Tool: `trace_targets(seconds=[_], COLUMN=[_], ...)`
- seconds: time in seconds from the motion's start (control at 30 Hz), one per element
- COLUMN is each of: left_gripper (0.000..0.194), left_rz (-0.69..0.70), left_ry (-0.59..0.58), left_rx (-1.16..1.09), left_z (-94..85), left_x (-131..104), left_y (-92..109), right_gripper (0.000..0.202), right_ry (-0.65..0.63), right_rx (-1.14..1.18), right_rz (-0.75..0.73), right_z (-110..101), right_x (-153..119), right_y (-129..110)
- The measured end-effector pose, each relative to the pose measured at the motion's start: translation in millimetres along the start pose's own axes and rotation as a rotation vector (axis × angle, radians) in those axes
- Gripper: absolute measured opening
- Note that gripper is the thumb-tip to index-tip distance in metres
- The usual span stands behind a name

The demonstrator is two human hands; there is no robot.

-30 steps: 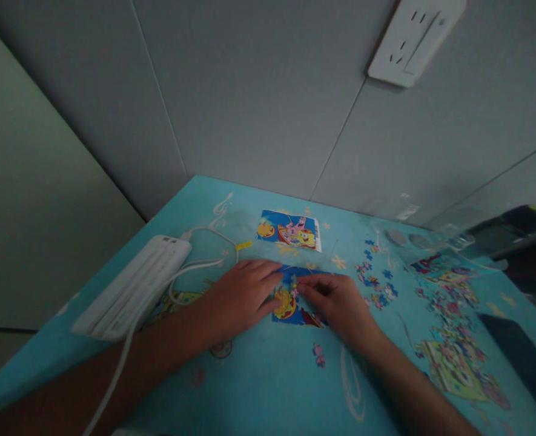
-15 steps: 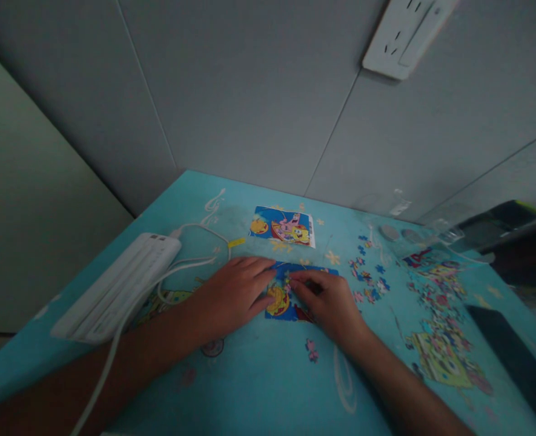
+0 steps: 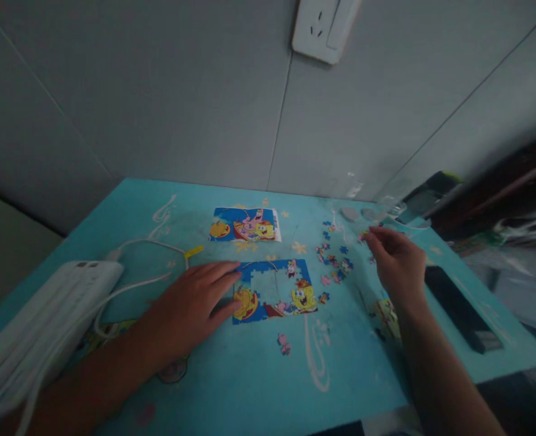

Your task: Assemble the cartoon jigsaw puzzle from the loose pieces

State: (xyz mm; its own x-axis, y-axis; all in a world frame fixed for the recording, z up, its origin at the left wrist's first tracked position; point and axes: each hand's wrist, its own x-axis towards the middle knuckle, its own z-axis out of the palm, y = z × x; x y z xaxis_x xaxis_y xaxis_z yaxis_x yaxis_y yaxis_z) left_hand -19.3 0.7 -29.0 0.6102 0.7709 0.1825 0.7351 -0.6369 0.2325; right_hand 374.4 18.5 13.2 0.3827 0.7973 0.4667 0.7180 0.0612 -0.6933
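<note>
A partly assembled puzzle [image 3: 301,298] lies on the blue table, its border joined around a gap in the middle. My left hand [image 3: 208,297] rests flat at its left edge, fingers apart. My right hand [image 3: 397,257] is raised at the right, over the loose pieces there, thumb and forefinger pinched by a small piece [image 3: 363,237]. Behind the puzzle lies a printed reference picture [image 3: 244,224]. Several loose pieces [image 3: 334,261] are scattered between the puzzle and my right hand. A pink piece [image 3: 283,344] sits in front of the puzzle.
A white power strip [image 3: 45,327] with cables stands at the left. At the right lies a dark phone-like object [image 3: 461,309]. Round discs [image 3: 349,214] and clear plastic items are near the back wall, below a wall socket [image 3: 324,27].
My right hand has left the puzzle and moved right to the loose pieces. My left hand stays at the puzzle's left edge. The view has turned to the right.
</note>
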Motion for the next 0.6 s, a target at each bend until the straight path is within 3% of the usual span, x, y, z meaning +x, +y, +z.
trace_targets(seconds=[0.13, 0.43, 0.6], left_gripper=[0.052, 0.057, 0.057], left_rz=[0.001, 0.012, 0.015], left_ry=[0.002, 0.011, -0.006], left_rx=[0.024, 0.054, 0.065], left_z=[3.0, 10.2, 9.9], left_x=[0, -5, -5], left_y=[-5, -14, -16], right_gripper=[0.026, 0.017, 0.019], right_ry=[-0.092, -0.432, -0.438], right_rx=[-0.183, -0.336, -0.392], right_rz=[-0.046, -0.077, -0.074], right_z=[-8, 9, 7], right_x=[7, -4, -4], right_y=[12, 13, 6])
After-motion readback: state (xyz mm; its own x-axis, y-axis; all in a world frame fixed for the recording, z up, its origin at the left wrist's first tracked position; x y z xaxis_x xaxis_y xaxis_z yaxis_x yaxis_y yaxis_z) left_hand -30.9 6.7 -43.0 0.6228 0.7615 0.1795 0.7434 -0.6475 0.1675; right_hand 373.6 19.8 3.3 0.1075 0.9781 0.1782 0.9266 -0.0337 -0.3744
